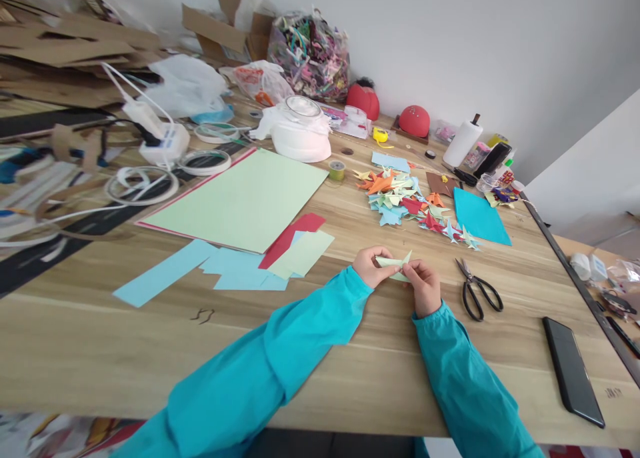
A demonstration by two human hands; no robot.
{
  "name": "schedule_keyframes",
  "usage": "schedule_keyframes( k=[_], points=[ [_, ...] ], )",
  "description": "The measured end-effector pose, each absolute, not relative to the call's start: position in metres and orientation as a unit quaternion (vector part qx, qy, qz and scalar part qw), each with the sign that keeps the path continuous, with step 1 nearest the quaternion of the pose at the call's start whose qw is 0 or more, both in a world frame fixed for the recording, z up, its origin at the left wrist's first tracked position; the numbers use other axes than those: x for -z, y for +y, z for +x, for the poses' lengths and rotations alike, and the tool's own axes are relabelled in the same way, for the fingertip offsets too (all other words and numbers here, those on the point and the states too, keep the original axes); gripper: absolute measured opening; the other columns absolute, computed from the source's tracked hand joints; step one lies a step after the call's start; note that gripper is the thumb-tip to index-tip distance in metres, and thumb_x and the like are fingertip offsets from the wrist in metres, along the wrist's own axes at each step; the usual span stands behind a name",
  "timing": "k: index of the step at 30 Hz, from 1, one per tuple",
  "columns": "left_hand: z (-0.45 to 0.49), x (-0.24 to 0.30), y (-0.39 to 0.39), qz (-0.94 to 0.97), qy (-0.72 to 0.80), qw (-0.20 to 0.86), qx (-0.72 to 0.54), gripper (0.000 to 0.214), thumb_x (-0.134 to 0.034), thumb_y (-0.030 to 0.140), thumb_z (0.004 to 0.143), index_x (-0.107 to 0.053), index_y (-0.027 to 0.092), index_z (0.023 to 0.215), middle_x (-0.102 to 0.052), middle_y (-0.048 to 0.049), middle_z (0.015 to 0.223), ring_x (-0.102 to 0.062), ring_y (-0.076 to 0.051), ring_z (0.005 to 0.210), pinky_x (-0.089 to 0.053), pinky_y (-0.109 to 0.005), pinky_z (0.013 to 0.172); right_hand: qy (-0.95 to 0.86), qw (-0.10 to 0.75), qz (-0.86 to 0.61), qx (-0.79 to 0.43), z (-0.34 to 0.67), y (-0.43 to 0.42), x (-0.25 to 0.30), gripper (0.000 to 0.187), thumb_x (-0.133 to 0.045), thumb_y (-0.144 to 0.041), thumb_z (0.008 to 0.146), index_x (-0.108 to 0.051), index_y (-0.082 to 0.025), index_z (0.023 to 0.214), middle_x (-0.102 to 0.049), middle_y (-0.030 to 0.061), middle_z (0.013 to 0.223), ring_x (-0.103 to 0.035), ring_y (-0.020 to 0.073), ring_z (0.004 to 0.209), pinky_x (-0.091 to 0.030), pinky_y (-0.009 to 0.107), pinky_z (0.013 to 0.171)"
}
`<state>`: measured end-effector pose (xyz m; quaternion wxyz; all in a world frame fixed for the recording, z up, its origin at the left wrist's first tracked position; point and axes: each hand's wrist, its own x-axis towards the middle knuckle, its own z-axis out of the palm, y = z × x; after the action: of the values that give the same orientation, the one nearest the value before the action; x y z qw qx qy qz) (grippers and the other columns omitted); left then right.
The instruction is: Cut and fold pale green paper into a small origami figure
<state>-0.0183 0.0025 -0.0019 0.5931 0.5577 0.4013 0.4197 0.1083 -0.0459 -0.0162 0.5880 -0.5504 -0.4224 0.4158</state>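
Both of my hands pinch a small pale green folded paper piece (396,265) just above the wooden table (150,351). My left hand (371,266) grips its left end with curled fingers. My right hand (425,286) holds its right side, fingers closed on the paper. Teal sleeves cover both arms. A pile of several folded paper figures (410,205) in orange, blue, red and green lies beyond my hands.
Black scissors (477,290) lie right of my right hand; a dark phone (573,370) rests near the front right edge. A large pale green sheet (245,201), blue and red paper strips (235,268) and a teal sheet (480,217) lie around. Tape rolls, cardboard and bags crowd the back left.
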Motion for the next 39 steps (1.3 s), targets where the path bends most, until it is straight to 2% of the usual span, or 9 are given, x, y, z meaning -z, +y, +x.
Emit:
schedule_keyframes(
  k=[6, 18, 23, 28, 31, 39],
  points=[
    [-0.018, 0.004, 0.002, 0.564, 0.400, 0.588, -0.420, 0.023, -0.070, 0.028, 0.050, -0.052, 0.015, 0.058, -0.049, 0.0051, 0.047, -0.042, -0.007, 0.043, -0.034, -0.019, 0.042, -0.450, 0.576, -0.557, -0.394, 0.108, -0.046, 0.016, 0.026, -0.064, -0.041, 0.066, -0.057, -0.016, 0.062, -0.053, -0.0018, 0.054, -0.044, 0.0092, 0.048, -0.036, 0.020, 0.039],
    [-0.019, 0.004, 0.001, 0.587, 0.370, 0.573, -0.435, 0.023, -0.069, 0.026, 0.053, -0.056, 0.014, 0.067, -0.059, 0.0003, 0.061, -0.052, -0.010, 0.054, -0.042, -0.021, 0.051, -0.478, 0.543, -0.556, -0.410, 0.108, -0.048, 0.014, 0.030, -0.058, -0.045, 0.071, -0.054, -0.017, 0.065, -0.050, -0.0018, 0.057, -0.042, 0.0097, 0.052, -0.034, 0.020, 0.042],
    [-0.016, 0.011, 0.004, 0.539, 0.349, 0.622, -0.447, 0.033, -0.068, 0.022, 0.051, -0.057, 0.012, 0.080, -0.061, -0.0017, 0.068, -0.055, -0.011, 0.058, -0.044, -0.022, 0.056, -0.453, 0.565, -0.554, -0.411, 0.107, -0.047, 0.014, 0.029, -0.059, -0.045, 0.069, -0.054, -0.017, 0.065, -0.052, -0.0015, 0.059, -0.042, 0.0094, 0.051, -0.034, 0.020, 0.041],
    [-0.013, 0.018, 0.009, 0.487, 0.328, 0.670, -0.455, 0.039, -0.061, 0.013, 0.049, -0.056, 0.012, 0.087, -0.056, 0.0040, 0.053, -0.049, -0.008, 0.047, -0.040, -0.020, 0.047, -0.455, 0.577, -0.545, -0.403, 0.109, -0.045, 0.018, 0.028, -0.058, -0.044, 0.071, -0.053, -0.017, 0.064, -0.052, -0.0020, 0.059, -0.041, 0.0088, 0.048, -0.034, 0.021, 0.041],
    [-0.012, 0.018, 0.009, 0.482, 0.322, 0.677, -0.454, 0.039, -0.061, 0.012, 0.048, -0.056, 0.012, 0.087, -0.055, 0.0046, 0.052, -0.048, -0.008, 0.046, -0.039, -0.019, 0.047, -0.460, 0.578, -0.542, -0.401, 0.109, -0.045, 0.019, 0.027, -0.058, -0.043, 0.072, -0.053, -0.017, 0.064, -0.051, -0.0025, 0.057, -0.040, 0.0084, 0.047, -0.033, 0.021, 0.041],
    [-0.015, 0.007, 0.002, 0.488, 0.307, 0.685, -0.445, 0.044, -0.067, 0.014, 0.049, -0.053, 0.012, 0.090, -0.061, 0.0000, 0.065, -0.057, -0.012, 0.059, -0.043, -0.022, 0.055, -0.471, 0.569, -0.553, -0.386, 0.110, -0.045, 0.019, 0.028, -0.058, -0.044, 0.072, -0.052, -0.017, 0.066, -0.050, -0.0030, 0.056, -0.040, 0.0086, 0.047, -0.034, 0.021, 0.042]
  ],
)
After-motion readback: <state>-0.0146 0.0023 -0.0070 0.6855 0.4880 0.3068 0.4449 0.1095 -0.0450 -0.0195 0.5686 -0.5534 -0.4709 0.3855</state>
